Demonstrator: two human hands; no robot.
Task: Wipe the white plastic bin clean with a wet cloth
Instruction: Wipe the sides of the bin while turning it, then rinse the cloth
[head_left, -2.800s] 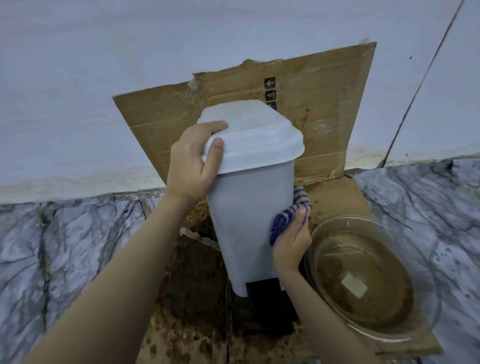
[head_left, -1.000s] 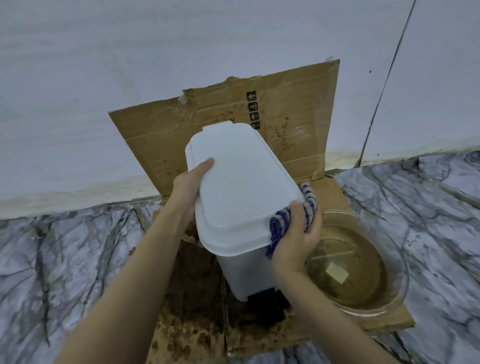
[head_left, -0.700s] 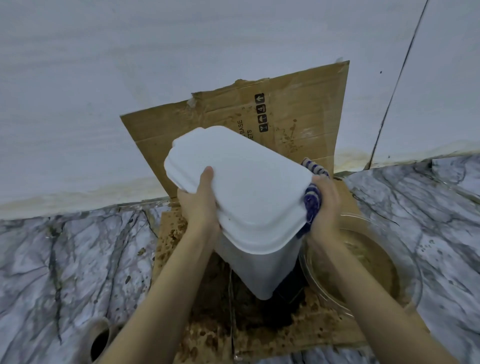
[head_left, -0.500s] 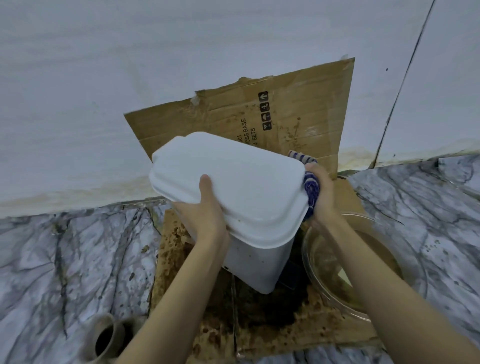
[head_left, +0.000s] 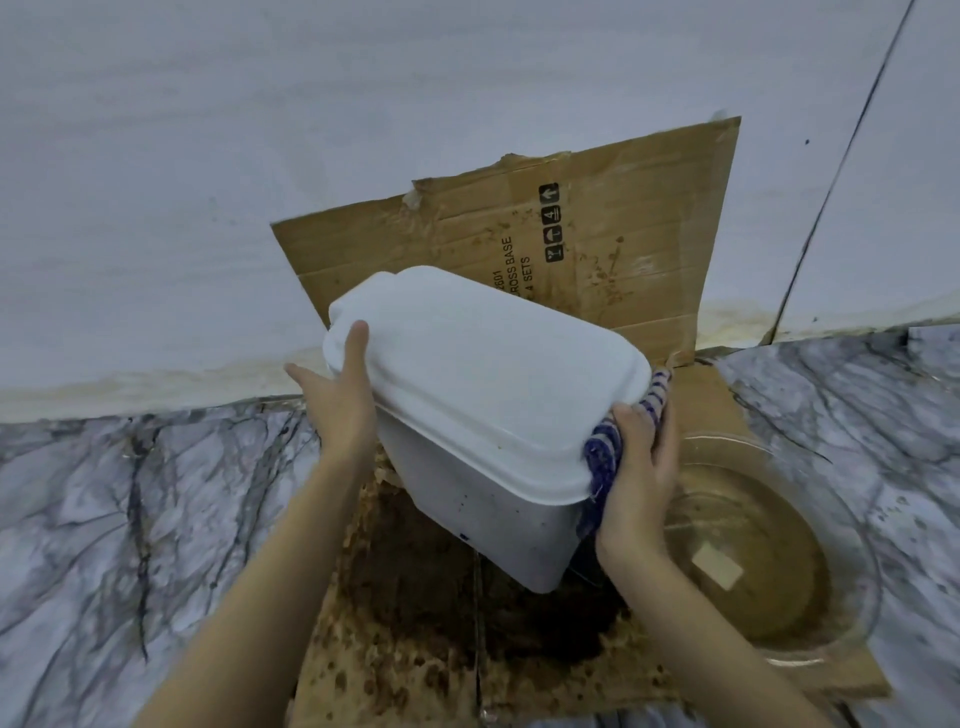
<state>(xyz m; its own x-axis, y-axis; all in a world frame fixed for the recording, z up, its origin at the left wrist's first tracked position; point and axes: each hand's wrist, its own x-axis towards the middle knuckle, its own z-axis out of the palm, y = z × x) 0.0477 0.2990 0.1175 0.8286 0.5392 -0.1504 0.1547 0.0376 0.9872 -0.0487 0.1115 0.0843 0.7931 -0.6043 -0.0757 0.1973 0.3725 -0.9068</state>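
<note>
The white plastic bin (head_left: 488, 395) with its lid shut stands tilted toward me, its long side turned across the view. My left hand (head_left: 340, 400) grips the lid's left end, thumb on top. Against the bin's right end, just under the lid rim, my right hand (head_left: 639, 467) presses a blue-and-white striped cloth (head_left: 605, 449). The cloth shows only between my fingers and the bin. Small dark specks dot the bin's front wall.
Wet, brown-stained cardboard (head_left: 405, 639) lies under the bin and folds up against the white wall. A clear glass bowl (head_left: 852, 525) of brownish water sits at the right on the cardboard. Marble-patterned floor (head_left: 130, 519) spreads on both sides.
The bin has been turned from narrow-side-on to long-side across and tilted toward me. My left hand shifted to the lid's left end; my right hand with the cloth slid lower along the right end.
</note>
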